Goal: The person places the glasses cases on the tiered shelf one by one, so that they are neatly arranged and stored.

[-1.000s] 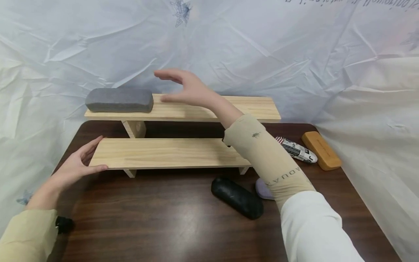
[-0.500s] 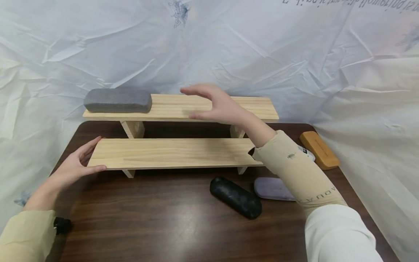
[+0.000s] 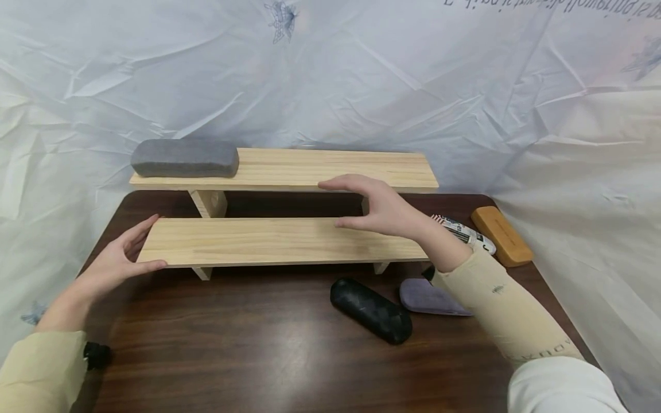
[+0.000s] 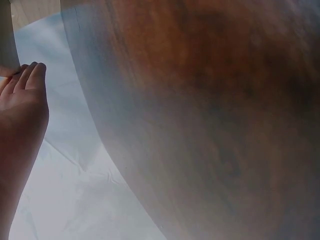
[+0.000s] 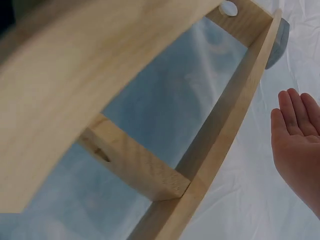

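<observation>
A two-tier wooden shelf stands on the table, with a lower board [image 3: 248, 241] in front and an upper board [image 3: 320, 165] behind. My left hand [image 3: 115, 261] grips the left end of the lower board, thumb at the front edge and fingers at the back; the left wrist view shows those fingers [image 4: 35, 77] at the wood. Over the right part of the lower board hovers my right hand [image 3: 382, 209], fingers and thumb spread apart, holding nothing. A grey glasses case [image 3: 185, 159] lies on the upper board's left end.
In front of the shelf lie a black glasses case [image 3: 370, 311] and a purple one [image 3: 431, 296], partly behind the right sleeve. Further right are a newspaper-print case [image 3: 465, 234] and an orange-tan case [image 3: 502, 236]. White sheeting [image 3: 330, 74] hangs behind the table [image 3: 232, 344].
My right hand has moved right and toward me, from beside the grey glasses case to above the lower board. The left hand keeps its hold, and the cases lie where they were.
</observation>
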Motion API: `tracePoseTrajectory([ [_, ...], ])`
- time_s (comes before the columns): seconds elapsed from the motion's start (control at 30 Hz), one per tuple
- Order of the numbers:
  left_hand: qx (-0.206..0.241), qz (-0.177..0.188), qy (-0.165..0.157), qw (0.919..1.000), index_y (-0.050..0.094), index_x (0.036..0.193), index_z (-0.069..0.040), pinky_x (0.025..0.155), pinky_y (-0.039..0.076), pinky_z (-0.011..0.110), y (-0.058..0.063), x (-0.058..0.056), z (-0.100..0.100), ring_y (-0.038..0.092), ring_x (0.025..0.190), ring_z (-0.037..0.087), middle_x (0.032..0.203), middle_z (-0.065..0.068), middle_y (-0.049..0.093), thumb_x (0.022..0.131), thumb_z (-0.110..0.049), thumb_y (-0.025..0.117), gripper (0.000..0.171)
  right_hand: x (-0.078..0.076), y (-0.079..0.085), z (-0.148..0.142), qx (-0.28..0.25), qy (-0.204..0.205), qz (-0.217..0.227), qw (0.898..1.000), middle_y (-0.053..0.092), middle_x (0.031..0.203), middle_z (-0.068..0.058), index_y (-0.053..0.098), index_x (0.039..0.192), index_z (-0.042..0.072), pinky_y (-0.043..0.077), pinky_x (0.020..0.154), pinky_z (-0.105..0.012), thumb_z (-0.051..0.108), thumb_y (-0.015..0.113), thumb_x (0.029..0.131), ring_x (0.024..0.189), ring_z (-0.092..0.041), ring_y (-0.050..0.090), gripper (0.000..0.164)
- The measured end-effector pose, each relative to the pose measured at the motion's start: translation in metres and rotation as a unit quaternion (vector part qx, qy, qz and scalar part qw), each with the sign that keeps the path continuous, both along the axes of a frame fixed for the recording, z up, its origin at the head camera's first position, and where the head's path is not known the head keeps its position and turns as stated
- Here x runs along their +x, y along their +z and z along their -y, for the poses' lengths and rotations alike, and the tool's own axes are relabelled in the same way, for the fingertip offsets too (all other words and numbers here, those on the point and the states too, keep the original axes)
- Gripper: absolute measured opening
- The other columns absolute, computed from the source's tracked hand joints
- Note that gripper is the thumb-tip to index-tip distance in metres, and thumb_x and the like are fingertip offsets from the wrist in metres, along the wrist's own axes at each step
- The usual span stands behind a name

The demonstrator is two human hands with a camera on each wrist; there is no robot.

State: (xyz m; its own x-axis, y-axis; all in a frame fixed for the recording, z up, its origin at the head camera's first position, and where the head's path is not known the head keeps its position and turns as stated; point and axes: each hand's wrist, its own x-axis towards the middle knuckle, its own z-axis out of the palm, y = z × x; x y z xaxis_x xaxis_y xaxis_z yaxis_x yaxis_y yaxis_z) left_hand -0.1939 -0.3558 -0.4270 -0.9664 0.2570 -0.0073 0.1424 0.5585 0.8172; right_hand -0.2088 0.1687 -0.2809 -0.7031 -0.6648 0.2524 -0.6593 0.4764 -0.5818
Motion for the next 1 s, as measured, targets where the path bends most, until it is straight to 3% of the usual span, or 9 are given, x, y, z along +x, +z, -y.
tracePoseTrajectory([
  [0.4, 0.008, -0.001, -0.007, 0.9999, 0.011, 0.173, -0.017, 0.093, 0.033, -0.004, 0.001, -0.004, -0.004, 0.031, 0.128, -0.024, 0.178, 0.022, 0.012, 0.095, -0.006, 0.079, 0.104, 0.051, -0.032, -0.043, 0.011, -0.036, 0.016, 0.999, 0.062, 0.153, 0.001, 0.062, 0.149, 0.020, 0.049, 0.113, -0.054, 0.017, 0.087, 0.090, 0.143, -0.022, 0.056, 0.065],
  [0.77, 0.002, -0.003, -0.001, 1.0000, 0.011, 0.173, -0.017, 0.091, 0.032, -0.004, 0.001, -0.004, -0.003, 0.032, 0.125, -0.025, 0.177, 0.024, 0.012, 0.094, -0.007, 0.080, 0.105, 0.080, -0.066, -0.057, 0.001, -0.042, 0.058, 0.997, 0.066, 0.148, -0.001, 0.063, 0.147, 0.017, 0.048, 0.115, -0.039, 0.012, 0.087, 0.089, 0.140, -0.021, 0.058, 0.063],
  [1.0, 0.008, -0.003, -0.003, 1.0000, 0.011, 0.173, -0.017, 0.092, 0.033, -0.004, 0.000, -0.003, -0.001, 0.032, 0.127, -0.024, 0.178, 0.020, 0.012, 0.094, -0.005, 0.080, 0.105, 0.094, -0.083, -0.060, -0.002, -0.041, 0.081, 0.996, 0.068, 0.145, -0.001, 0.064, 0.146, 0.017, 0.053, 0.107, -0.035, 0.010, 0.087, 0.089, 0.133, -0.019, 0.063, 0.061],
])
